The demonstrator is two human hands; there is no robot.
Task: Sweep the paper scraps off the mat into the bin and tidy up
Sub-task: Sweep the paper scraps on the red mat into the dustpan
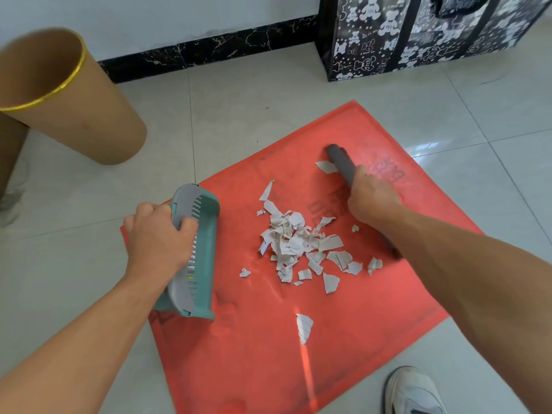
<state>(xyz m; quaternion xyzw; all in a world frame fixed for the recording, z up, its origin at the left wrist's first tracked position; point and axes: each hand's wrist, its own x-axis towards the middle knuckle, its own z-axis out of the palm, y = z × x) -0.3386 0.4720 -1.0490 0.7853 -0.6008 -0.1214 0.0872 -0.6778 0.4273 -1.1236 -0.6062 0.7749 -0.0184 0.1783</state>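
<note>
The sweeping had barely begun: the paper scraps [301,246] lay heaped near the middle of the red mat [263,354], with a few strays apart, one nearer the person. The left hand [158,234] was closed around a teal dustpan [194,255], tilted on the mat's left edge just beside the heap. The right hand [372,198] was wrapped around a grey brush [340,161] on the far side of the scraps. The tan bin [74,115] stood on the floor, well apart to the left. Next, the brush would likely need to draw the pile leftward into the pan, whose lip should lie flat.
</note>
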